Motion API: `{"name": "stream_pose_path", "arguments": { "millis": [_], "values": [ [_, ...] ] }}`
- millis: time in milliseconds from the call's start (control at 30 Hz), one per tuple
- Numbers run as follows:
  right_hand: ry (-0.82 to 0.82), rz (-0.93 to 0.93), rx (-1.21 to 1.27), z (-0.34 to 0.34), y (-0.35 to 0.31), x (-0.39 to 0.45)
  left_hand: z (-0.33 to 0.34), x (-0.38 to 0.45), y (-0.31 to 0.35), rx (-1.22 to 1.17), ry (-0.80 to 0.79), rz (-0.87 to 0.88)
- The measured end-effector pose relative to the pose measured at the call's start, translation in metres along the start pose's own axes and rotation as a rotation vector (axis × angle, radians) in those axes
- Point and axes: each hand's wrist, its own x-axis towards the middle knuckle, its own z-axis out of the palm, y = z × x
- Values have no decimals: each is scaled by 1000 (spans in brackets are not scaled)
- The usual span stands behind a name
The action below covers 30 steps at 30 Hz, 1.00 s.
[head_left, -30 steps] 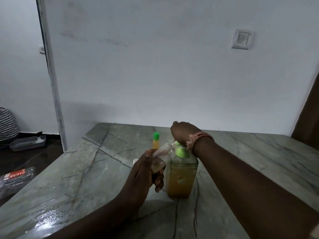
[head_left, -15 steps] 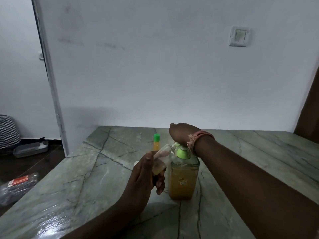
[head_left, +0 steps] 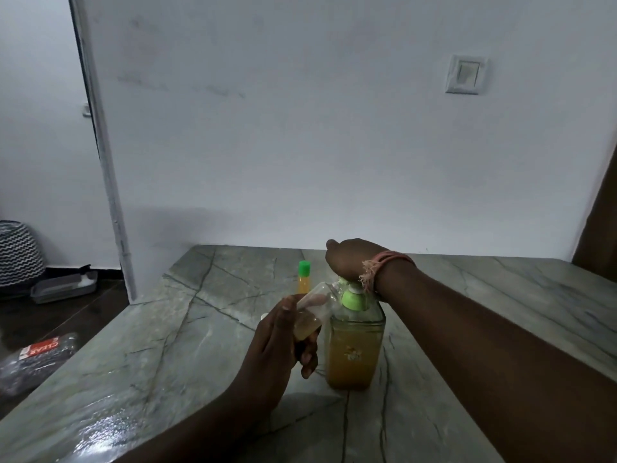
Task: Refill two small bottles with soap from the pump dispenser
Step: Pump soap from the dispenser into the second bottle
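Observation:
The pump dispenser is a clear square bottle of amber soap with a green collar, standing mid-table. My right hand rests closed on top of its pump head, hiding the head. My left hand holds a small clear bottle, tilted with its mouth up against the dispenser's spout; a little pale soap lies in its lower part. A second small bottle, orange-filled with a green cap, stands upright behind, apart from both hands. A small white cap peeks out beside my left hand.
The grey marble table meets a white wall at its far edge. On the floor to the left lie a dark packet, a grey tray and a zigzag-patterned basket. A wall switch is up right.
Both hands keep their hold; my right hand sits slightly higher over the pump than before. The view has shifted a little.

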Motion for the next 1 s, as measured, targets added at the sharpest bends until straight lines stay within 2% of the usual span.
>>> {"name": "stream_pose_path", "arguments": {
  "millis": [133, 467, 600, 767, 1000],
  "values": [
    [53, 21, 60, 6, 3, 7, -2, 1, -1, -14, 9, -12],
    [4, 26, 87, 0, -1, -5, 0, -1, 1, 21, 11, -16],
    [50, 26, 104, 4, 5, 2, -2, 0, -1, 24, -9, -16],
    [-5, 60, 139, 9, 0, 0, -3, 1, -2, 35, -1, -37],
    [54, 59, 188, 5, 7, 6, -2, -1, -1, 41, -2, -18]
  ]
}}
